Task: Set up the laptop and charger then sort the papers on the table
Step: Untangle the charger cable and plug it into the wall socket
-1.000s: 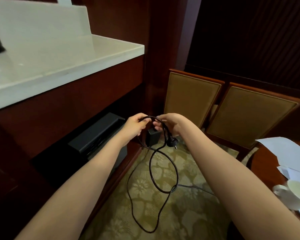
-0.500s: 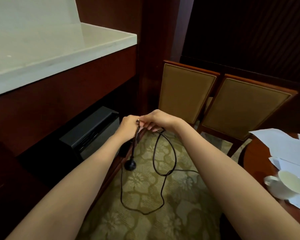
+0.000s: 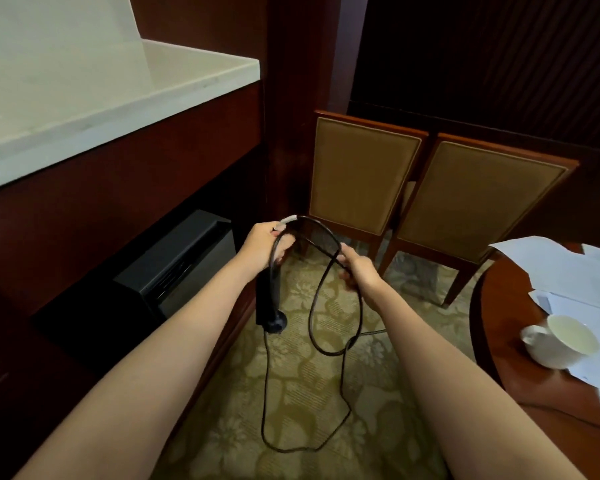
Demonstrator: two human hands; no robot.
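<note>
Apart now, where half a second ago they were touching, the two hands hold a short arc of the black charger cable [image 3: 264,382] stretched between them above the patterned carpet [image 3: 291,403]. The left hand [image 3: 262,245] curls its fingers round the cable where a pale wrap sits on it, and the round plug [image 3: 275,323] hangs below that hand beside a dark block-shaped part. The right hand [image 3: 357,270] grips the cable with curled fingers on the other end of the arc. From both hands the cable drops in loose loops, the lowest one lying on the carpet between the forearms. At the right, white papers [image 3: 551,271] lie spread on the round wooden table [image 3: 492,341], with a white cup [image 3: 561,341] resting on them. Two padded chairs [image 3: 361,174] stand behind the hands, and a pale counter [image 3: 84,91] fills the upper left above a black box [image 3: 181,261].
</note>
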